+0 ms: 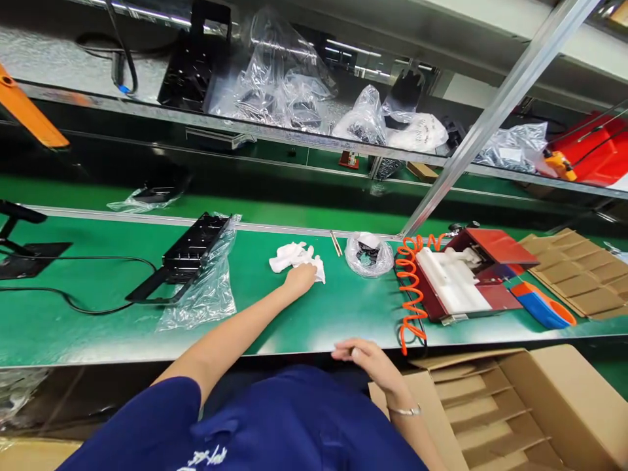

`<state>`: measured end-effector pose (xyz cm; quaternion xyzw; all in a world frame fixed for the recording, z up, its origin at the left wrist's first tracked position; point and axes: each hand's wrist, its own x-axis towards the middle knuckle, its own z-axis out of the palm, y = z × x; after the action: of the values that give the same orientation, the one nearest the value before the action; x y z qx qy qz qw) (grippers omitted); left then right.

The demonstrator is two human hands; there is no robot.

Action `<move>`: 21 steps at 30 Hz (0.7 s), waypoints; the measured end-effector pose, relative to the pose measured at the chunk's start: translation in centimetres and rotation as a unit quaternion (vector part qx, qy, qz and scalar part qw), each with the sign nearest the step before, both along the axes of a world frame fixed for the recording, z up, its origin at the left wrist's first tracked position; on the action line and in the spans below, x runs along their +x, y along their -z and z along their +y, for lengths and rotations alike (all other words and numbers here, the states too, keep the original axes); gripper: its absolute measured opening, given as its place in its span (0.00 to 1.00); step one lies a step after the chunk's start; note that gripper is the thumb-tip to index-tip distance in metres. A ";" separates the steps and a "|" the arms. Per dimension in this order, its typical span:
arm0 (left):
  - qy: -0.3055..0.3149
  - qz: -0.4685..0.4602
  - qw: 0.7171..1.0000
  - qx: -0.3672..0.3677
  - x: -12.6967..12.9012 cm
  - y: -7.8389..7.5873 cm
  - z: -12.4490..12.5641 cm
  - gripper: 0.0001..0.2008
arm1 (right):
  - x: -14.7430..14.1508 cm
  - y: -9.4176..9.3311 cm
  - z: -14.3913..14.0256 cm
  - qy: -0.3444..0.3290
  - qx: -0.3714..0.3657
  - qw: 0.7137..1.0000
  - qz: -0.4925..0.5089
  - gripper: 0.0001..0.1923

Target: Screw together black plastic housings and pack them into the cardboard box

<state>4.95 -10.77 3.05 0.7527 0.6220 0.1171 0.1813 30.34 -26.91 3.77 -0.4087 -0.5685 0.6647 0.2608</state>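
Observation:
My left hand (299,278) reaches out over the green bench (304,320) and closes on a crumpled white cloth (294,256). My right hand (366,356) rests at the near edge of the bench with its fingers loosely spread and nothing in it. A small clear bag of dark parts (369,254) lies just right of the cloth. Further left, a black plastic tray (189,252) lies half out of a clear bag.
A red and white fixture (464,278) with an orange coiled hose (409,288) sits to the right, beside a blue and orange tool (542,306) and cardboard dividers (579,271). An open carton with dividers (510,405) stands below. Bagged parts (366,118) fill the upper shelf.

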 end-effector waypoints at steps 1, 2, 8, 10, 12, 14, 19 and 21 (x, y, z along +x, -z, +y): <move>-0.010 -0.005 1.000 0.000 0.0 -0.1 0.0 0.16 | -1.1 0.2 1.2 0.033 0.000 0.999 0.023 0.37; -0.017 -0.012 1.000 0.000 0.1 -0.3 -0.1 0.17 | -2.3 0.4 2.6 0.064 0.002 0.997 0.043 0.37; -0.018 -0.092 0.996 0.013 0.5 -0.8 -2.6 0.12 | -9.5 2.8 9.1 0.182 -0.004 0.974 0.137 0.30; -0.012 -0.115 0.993 0.025 0.4 -0.9 -3.8 0.15 | -10.6 3.5 9.8 0.198 -0.009 0.969 0.147 0.25; 0.003 -0.136 0.990 0.032 0.4 -0.9 -4.8 0.15 | -11.0 4.0 9.9 0.207 -0.004 0.968 0.142 0.17; 0.026 -0.154 0.987 0.032 0.6 -0.8 -5.6 0.15 | -10.9 4.3 9.9 0.224 0.006 0.966 0.125 0.08; 0.100 -0.186 0.977 0.007 2.3 -0.3 -7.0 0.14 | -9.4 4.2 11.1 0.312 0.044 0.942 0.116 0.08; 0.142 -0.195 0.970 -0.005 3.3 -0.3 -7.4 0.13 | -9.2 4.0 12.2 0.334 0.048 0.932 0.131 0.13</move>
<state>8.30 -18.18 3.31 0.7948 0.4622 0.2319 0.3176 21.17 -14.71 -0.25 -0.4711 -0.3917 0.5586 0.5590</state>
